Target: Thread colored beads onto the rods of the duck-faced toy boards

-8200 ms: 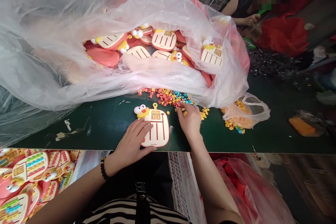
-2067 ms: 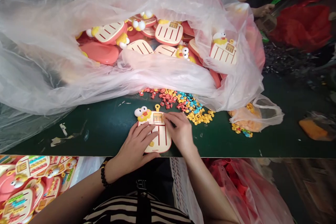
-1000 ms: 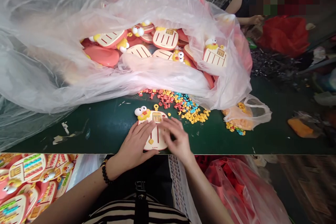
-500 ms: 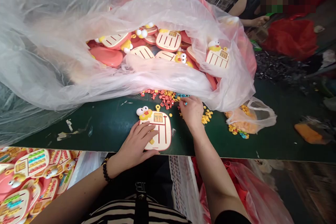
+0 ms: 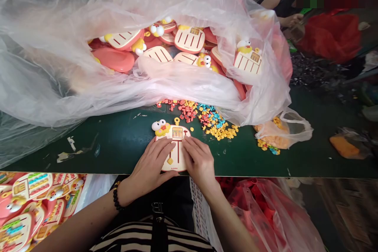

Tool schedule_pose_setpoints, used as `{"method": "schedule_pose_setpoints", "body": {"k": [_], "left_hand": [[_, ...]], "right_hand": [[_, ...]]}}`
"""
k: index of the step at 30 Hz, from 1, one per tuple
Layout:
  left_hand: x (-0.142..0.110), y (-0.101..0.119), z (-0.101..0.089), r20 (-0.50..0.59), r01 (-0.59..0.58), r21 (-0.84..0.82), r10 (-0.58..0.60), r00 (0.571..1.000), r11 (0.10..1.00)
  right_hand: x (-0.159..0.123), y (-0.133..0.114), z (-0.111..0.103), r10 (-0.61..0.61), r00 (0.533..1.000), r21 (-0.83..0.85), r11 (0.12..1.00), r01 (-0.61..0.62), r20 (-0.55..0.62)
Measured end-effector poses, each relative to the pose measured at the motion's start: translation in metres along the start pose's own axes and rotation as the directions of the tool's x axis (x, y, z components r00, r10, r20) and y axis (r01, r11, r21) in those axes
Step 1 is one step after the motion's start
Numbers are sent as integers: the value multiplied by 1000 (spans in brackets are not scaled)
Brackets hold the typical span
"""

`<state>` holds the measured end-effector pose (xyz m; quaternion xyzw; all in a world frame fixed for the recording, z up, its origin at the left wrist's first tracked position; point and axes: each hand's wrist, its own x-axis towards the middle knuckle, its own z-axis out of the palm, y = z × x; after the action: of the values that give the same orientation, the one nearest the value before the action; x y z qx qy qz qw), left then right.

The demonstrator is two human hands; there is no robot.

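Observation:
A cream and coral toy board (image 5: 174,164) with a yellow duck head (image 5: 161,127) lies flat on the dark green table (image 5: 97,157), near its front edge. My left hand (image 5: 150,163) rests on the board's lower left with fingers spread. My right hand (image 5: 197,161) has its fingertips on the board's right side and hides that part. A yellow piece sits in a lower slot. Just beyond the board lies a spread of small red, blue and yellow beads (image 5: 203,118). I cannot tell whether my right fingers hold a bead.
A large clear plastic bag (image 5: 124,90) full of coral toy boards spreads across the far side of the table. A small bag of orange pieces (image 5: 280,134) sits to the right. Finished boards (image 5: 29,201) lie below the front edge at left; a co-worker's hand (image 5: 293,19) shows far right.
My right hand has moved back from the bead pile onto the toy board. My left hand stays on the board, and the board has not visibly shifted.

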<state>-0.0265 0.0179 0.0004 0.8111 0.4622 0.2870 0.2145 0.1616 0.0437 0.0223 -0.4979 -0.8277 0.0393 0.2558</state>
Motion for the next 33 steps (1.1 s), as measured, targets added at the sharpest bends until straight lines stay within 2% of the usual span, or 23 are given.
{"method": "schedule_pose_setpoints", "body": {"k": [4, 7, 10, 12, 14, 16, 18, 21, 23, 27, 30, 33], "left_hand": [[-1, -3, 4, -45, 3, -33, -4, 999, 999], [0, -3, 5, -52, 20, -40, -23, 998, 999], [0, -2, 4, -33, 16, 0, -16, 999, 1000], [0, 0, 2, -11, -5, 34, 6, 1000, 999], [0, 0, 0, 11, -26, 53, 25, 1000, 998], [0, 0, -2, 20, -39, 55, 38, 999, 998], [-1, 0, -3, 16, -50, 53, 49, 999, 997], [0, 0, -5, 5, -60, 50, 60, 998, 997], [0, 0, -5, 2, -60, 42, 60, 998, 997], [0, -2, -3, -13, -58, 32, 59, 998, 998], [-1, -3, -1, -30, -41, 26, 42, 999, 999], [-1, -2, 0, -43, -23, 21, 24, 999, 1000]], "right_hand": [[-1, -20, 5, -8, 993, 51, 999, 2, 120], [4, -25, 7, -33, 994, 185, 983, 14, 102], [3, -18, 4, -64, 998, 385, 921, 63, -9], [2, -6, 0, 7, 991, 403, 914, 47, -132], [3, 13, -2, 144, 953, 282, 957, -66, -266], [7, 34, 0, 240, 908, 87, 971, -223, -342], [14, 54, 3, 255, 916, -67, 955, -288, -309], [23, 65, 8, 224, 950, -148, 955, -259, -217], [26, 60, 7, 202, 955, -127, 964, -233, -219], [30, 33, 5, 179, 945, -12, 982, -189, -274], [30, 17, 11, 131, 972, 42, 991, -125, -197], [23, 12, 20, 143, 981, 77, 988, -134, -129]]}}
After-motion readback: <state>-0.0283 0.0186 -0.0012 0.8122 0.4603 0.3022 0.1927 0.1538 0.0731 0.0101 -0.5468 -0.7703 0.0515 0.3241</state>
